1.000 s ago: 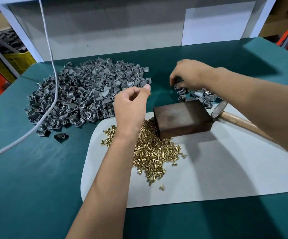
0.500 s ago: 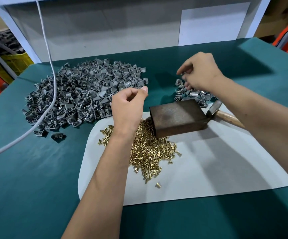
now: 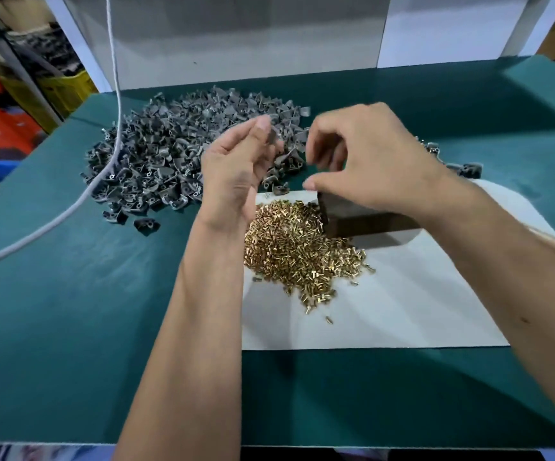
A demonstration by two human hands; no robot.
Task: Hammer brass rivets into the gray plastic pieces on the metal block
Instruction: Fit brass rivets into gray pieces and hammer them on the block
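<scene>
A white cord (image 3: 116, 104) hung down at the far left and trailed across the green desk (image 3: 69, 311). Beside it lay the big heap of gray plastic pieces (image 3: 169, 161), small, matte and wedge-shaped, some with a round eyelet showing.

The left hand (image 3: 236, 174) was raised just right of that heap, thumb and forefinger pinched on what looked like one gray piece; blur made the object hard to confirm. Half a second before, the right hand had been away at the small pile on the far right; now it had come across to meet the left, above the near corner of the metal block (image 3: 362, 221). That suggested a freshly gathered piece and rivet were being brought together before seating on the block.

Below the hands, the brass rivets (image 3: 302, 251) lay in a shiny loose heap on a smooth white mat (image 3: 402, 311), touching the block's left face. The block was dark, rusty brown and rectangular.

The right hand (image 3: 369, 164) hovered with curled fingers; whether they held anything could not be told. A few gray pieces (image 3: 465, 169) lay at the far right. No hammering had begun on this piece.
</scene>
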